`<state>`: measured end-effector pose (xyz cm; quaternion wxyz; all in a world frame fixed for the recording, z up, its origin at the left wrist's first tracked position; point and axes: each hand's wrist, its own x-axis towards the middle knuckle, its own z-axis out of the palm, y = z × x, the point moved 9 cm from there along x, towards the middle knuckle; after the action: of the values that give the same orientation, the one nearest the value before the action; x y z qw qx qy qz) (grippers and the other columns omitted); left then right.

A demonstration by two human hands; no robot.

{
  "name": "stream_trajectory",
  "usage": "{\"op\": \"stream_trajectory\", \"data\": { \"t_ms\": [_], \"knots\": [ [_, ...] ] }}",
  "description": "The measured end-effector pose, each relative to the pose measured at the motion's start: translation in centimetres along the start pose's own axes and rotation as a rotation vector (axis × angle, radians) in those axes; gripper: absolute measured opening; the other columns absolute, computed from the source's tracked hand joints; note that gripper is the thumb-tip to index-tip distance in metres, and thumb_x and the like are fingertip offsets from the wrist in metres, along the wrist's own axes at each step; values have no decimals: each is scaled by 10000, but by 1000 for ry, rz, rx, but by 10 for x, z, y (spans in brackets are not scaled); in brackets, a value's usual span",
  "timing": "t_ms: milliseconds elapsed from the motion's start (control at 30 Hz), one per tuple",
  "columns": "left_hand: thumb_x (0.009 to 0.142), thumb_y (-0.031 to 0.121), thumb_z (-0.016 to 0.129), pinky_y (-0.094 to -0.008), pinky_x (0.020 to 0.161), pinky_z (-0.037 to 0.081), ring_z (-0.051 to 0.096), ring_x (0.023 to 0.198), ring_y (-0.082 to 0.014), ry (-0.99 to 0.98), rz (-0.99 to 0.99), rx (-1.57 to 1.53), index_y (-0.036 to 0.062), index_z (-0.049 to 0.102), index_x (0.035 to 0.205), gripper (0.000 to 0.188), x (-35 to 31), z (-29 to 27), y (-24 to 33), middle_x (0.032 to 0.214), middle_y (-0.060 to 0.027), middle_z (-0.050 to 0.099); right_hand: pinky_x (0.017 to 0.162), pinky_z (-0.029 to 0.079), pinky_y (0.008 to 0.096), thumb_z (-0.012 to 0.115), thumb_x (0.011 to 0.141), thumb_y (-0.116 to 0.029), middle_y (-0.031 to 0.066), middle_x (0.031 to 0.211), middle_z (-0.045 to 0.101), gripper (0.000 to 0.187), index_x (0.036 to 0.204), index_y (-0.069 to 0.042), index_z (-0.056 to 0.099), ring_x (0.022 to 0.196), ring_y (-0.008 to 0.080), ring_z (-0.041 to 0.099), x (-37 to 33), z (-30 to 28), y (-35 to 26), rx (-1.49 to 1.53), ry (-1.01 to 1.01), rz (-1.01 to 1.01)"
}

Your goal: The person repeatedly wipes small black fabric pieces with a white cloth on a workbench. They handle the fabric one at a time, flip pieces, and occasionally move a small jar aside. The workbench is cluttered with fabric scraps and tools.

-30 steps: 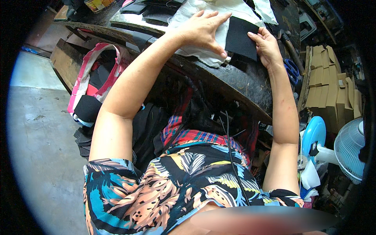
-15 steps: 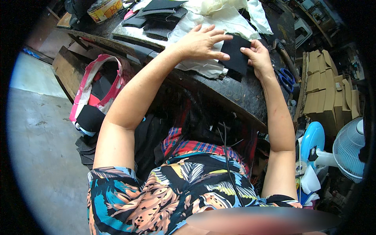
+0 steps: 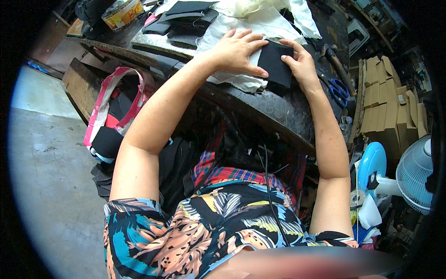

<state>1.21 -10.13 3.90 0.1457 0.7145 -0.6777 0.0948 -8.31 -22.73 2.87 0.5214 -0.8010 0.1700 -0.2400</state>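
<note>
A small stack of black rectangular pieces (image 3: 275, 65), like fabric or foam, lies on the workbench between my hands. My right hand (image 3: 302, 64) pinches its right edge, thumb on top and fingers at the far corner. At its left side is my left hand (image 3: 237, 52), fingers spread and palm down over white cloth (image 3: 245, 83). The left fingertips and thumb reach the stack's left edge. More black pieces (image 3: 188, 21) are piled on the bench beyond my left hand.
Right of the stack lie a hammer (image 3: 338, 64) and blue-handled scissors (image 3: 338, 93). The dark bench's front edge (image 3: 260, 111) runs below my hands. A pink-and-white bag (image 3: 100, 111) stands at left. Cardboard boxes (image 3: 383, 102) and a fan (image 3: 413, 174) are at right.
The black stack has shifted slightly left, toward my left hand. My right hand moved left with it, its fingers now reaching farther over the far edge.
</note>
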Motion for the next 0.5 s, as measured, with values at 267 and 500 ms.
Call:
{"op": "stream_trajectory", "data": {
  "t_ms": [267, 500],
  "knots": [
    [704, 674, 680, -518, 1156, 185, 244, 1433, -330, -73, 45, 110, 144, 374, 1472, 982, -5, 2, 0, 1529, -144, 319, 828, 507, 246, 623, 839, -37, 63, 1049, 724, 332, 1159, -87, 698, 885, 111, 657, 4, 1, 17, -107, -47, 44],
    [779, 555, 684, -618, 1149, 105, 162, 1471, -294, -223, 114, -85, 131, 436, 1440, 823, -31, -22, 29, 1536, -62, 348, 780, 505, 227, 604, 837, 1, 79, 1065, 705, 322, 1145, -27, 694, 854, 107, 642, -1, 2, 11, 75, -56, 133]
  ]
}}
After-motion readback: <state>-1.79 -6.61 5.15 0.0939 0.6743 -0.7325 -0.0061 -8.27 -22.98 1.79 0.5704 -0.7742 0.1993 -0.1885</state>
